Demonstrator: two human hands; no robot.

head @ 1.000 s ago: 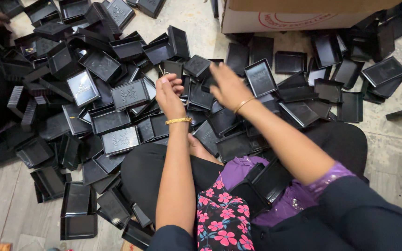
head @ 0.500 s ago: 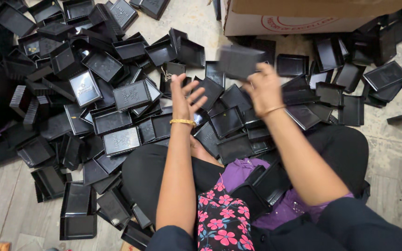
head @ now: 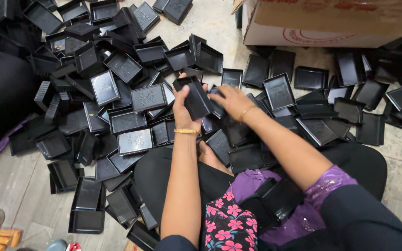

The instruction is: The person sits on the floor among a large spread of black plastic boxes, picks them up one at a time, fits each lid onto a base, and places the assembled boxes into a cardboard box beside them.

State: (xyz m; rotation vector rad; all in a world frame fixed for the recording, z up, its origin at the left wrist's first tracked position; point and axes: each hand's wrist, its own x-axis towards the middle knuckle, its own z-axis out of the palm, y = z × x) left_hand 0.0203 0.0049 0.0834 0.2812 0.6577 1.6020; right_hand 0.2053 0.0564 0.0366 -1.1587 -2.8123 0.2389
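Nearest the camera, the person's lap fills the lower frame: black trousers, a purple and floral garment, and a few black trays (head: 275, 202) resting on the thighs between the two forearms. That leaves almost no free room close in; the only bare floor (head: 19, 186) near the body is the grey planks at lower left, where a stack of trays (head: 88, 204) stands beside a small orange object (head: 3, 236).

Both forearms reach straight out from the body and converge over the heap. The left hand (head: 184, 104), a gold bangle (head: 186, 131) on its wrist, is raised with thumb and fingers curled round a black rectangular tray (head: 196, 97), which it grips tilted on edge, just above the pile. The right hand (head: 231, 100) comes in from the right with a thin bangle at the wrist, palm down, its fingers loosely spread and touching the same tray's far side and the trays beneath.

Around and beyond the hands, the pile of black trays (head: 126, 93) spreads densely to the left and right, overlapping at all angles. A dark garment of another person (head: 1, 97) bounds the left edge. Farther off, pale bare floor opens at top centre, and a cardboard box (head: 331, 23) closes the top right.
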